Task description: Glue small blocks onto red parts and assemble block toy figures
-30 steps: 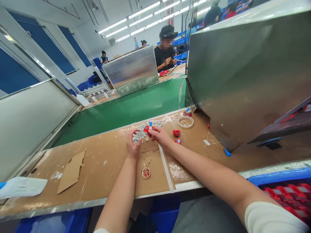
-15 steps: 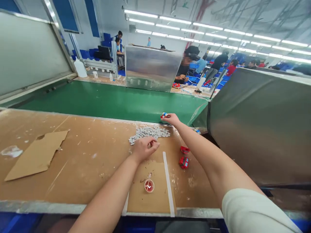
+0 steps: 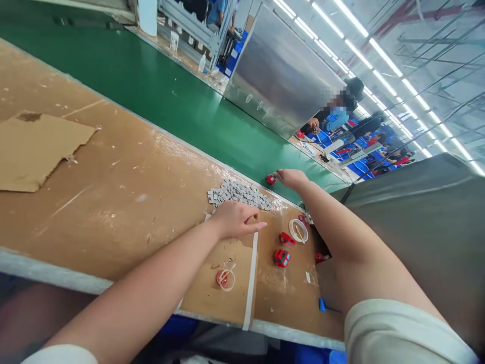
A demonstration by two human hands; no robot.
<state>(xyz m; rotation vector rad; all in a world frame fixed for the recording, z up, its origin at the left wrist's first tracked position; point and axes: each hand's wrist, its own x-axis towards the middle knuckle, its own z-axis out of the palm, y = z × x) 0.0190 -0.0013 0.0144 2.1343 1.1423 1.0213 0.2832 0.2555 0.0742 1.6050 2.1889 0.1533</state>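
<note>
On the brown worktop [image 3: 113, 192] beside the green conveyor belt [image 3: 182, 106], your right hand [image 3: 291, 178] reaches far and pinches a small red toy piece [image 3: 271, 179] at the belt's edge. Your left hand [image 3: 235, 220] rests loosely curled, holding nothing visible, just near the grey chip pile [image 3: 238, 193]. You seem to be setting the piece down; release it cleanly on the belt.

The scene is bright and evenly lit by rows of ceiling tubes [image 3: 382, 55] running overhead at upper right. Shadows on the worktop [image 3: 125, 187] are soft and faint. The metal screen [image 3: 276, 76] carries a dull sheen, no hard glare. The wide lens tilts and bends lines toward the edges and stretches the forearms. The near sleeves are soft; one distant face is blurred.
</note>
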